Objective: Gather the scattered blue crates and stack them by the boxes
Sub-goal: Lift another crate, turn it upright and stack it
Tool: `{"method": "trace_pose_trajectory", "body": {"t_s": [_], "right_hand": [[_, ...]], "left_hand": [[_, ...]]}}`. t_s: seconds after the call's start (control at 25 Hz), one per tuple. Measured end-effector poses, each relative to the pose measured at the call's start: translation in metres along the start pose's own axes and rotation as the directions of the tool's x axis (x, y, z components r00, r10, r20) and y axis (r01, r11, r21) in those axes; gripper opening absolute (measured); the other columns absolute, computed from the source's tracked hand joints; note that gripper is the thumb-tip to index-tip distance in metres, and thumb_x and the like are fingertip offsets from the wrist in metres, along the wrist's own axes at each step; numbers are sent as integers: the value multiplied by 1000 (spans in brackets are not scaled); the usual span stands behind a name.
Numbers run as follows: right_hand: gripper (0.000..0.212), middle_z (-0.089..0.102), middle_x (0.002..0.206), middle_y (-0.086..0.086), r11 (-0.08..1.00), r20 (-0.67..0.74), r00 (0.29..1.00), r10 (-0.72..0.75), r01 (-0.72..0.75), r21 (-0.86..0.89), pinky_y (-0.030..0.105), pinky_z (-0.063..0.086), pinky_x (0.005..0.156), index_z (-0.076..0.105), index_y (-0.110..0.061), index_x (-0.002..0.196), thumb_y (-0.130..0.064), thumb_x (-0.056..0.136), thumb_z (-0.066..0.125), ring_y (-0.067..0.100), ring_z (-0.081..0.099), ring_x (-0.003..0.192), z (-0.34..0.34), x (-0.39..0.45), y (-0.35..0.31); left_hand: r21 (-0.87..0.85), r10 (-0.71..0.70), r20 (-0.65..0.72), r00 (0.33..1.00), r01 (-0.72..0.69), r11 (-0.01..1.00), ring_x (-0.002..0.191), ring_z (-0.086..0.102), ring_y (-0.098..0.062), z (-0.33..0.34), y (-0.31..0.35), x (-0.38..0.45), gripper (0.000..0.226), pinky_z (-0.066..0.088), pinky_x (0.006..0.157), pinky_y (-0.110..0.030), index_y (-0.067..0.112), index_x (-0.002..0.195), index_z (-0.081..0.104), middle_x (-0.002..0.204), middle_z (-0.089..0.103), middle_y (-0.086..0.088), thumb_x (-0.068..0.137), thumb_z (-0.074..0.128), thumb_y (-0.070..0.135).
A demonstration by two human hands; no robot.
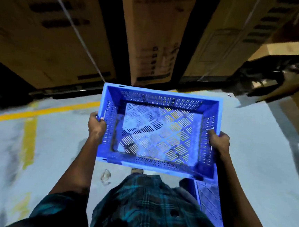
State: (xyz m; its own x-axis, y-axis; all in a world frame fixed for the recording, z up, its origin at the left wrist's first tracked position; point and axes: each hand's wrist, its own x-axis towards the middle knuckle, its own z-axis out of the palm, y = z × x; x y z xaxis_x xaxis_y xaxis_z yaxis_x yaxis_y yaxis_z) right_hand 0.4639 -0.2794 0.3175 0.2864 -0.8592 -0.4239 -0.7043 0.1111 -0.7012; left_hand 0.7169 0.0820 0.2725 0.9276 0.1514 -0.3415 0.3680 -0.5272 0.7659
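crate: blue crate (159, 130) held above floor (56, 141), near cardboard boxes (152, 35) at far side
left grip: left hand (97, 125) curled round left rim
right grip: right hand (219, 142) curled round right rim
second crate: second blue crate (209, 205) on floor, near right

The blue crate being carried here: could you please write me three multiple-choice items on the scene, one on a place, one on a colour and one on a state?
1. Where do the hands grip the blue crate?
A. both on its near rim
B. one on each of its short side rims
C. underneath its base

2. What colour are the lines painted on the floor?
A. white
B. red
C. yellow

3. What does the held crate contain?
A. nothing
B. folded cloth
C. bottles

Answers:
1 B: the left hand curls over the left side rim and the right hand over the right one.
2 C: the floor lines are yellow.
3 A: the floor shows through the slotted base, with nothing lying on it.
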Motion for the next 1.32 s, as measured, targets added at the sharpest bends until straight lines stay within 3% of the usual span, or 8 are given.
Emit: {"method": "trace_pose_trajectory", "body": {"t_s": [0.12, 0.28, 0.52, 0.64, 0.8, 1.0, 1.16, 1.32], "right_hand": [[45, 65, 75, 21, 997, 100, 994, 46, -40, -64, 52, 56, 74, 62, -12, 71, -55, 56, 61, 28, 59, 69, 49, 34, -19], [41, 70, 90, 18, 991, 157, 985, 77, -58, -123, 37, 51, 76, 65, -7, 92, -41, 70, 66, 31, 67, 85, 98, 48, -77], [49, 66, 104, 15, 978, 268, 959, 92, -37, -205, 38, 51, 81, 57, -8, 111, -36, 73, 71, 27, 61, 85, 174, 113, -130], [41, 62, 100, 11, 975, 269, 961, 58, 4, -224, 36, 49, 81, 56, -7, 112, -28, 80, 71, 28, 59, 87, 211, 139, -152], [50, 70, 97, 19, 949, 254, 959, 124, -40, -312, 37, 50, 78, 64, -3, 99, -43, 70, 65, 35, 65, 94, 284, 200, -140], [39, 63, 74, 16, 924, 146, 968, 204, -141, -356, 47, 55, 78, 63, -7, 67, -46, 63, 61, 34, 67, 78, 371, 259, -99], [20, 61, 89, 17, 914, 4, 962, 274, -260, -311, 45, 58, 75, 60, -3, 75, -23, 74, 64, 33, 66, 83, 431, 290, -80], [36, 68, 97, 23, 905, -57, 977, 206, -212, -370, 40, 53, 82, 69, 1, 96, -31, 81, 63, 36, 67, 97, 474, 323, -53]], "left_hand": [[-40, -123, -70, 990, 121, 992, 96, 65, -42, -9, 4, 34, 30, 55, 87, -45, 13, 119, 55, 112, 65, -23, 90, 50, 9], [-91, -259, -91, 961, 251, 964, 97, 65, -43, 2, -15, 86, 37, 54, 89, -51, 17, 106, 57, 106, 67, -23, 70, 47, 19], [-263, -439, -29, 898, 417, 870, 50, 39, -18, 25, 12, 119, 6, 32, 42, -21, 9, 68, 57, 50, 44, 2, 72, 60, 13], [-349, -510, -40, 859, 466, 813, 39, 38, -9, 41, 17, 166, 25, 31, 39, -18, 10, 58, 51, 37, 42, 8, 77, 67, 10], [-344, -544, -16, 839, 506, 791, 41, 37, -11, 79, 8, 246, 24, 32, 44, -24, 9, 61, 53, 42, 43, 8, 72, 72, 17], [-354, -571, 25, 821, 541, 763, 76, 53, -23, 126, -84, 334, 43, 45, 72, -35, 11, 104, 72, 70, 54, 3, 73, 67, 39], [-491, -633, -30, 773, 540, 683, 75, 59, -27, 166, -117, 371, 35, 46, 69, -34, 0, 92, 73, 83, 60, -7, 70, 74, 28], [-475, -681, -44, 731, 584, 658, 67, 47, -20, 205, -134, 388, 25, 41, 63, -32, 15, 62, 55, 66, 51, 0, 78, 73, 17]]}}
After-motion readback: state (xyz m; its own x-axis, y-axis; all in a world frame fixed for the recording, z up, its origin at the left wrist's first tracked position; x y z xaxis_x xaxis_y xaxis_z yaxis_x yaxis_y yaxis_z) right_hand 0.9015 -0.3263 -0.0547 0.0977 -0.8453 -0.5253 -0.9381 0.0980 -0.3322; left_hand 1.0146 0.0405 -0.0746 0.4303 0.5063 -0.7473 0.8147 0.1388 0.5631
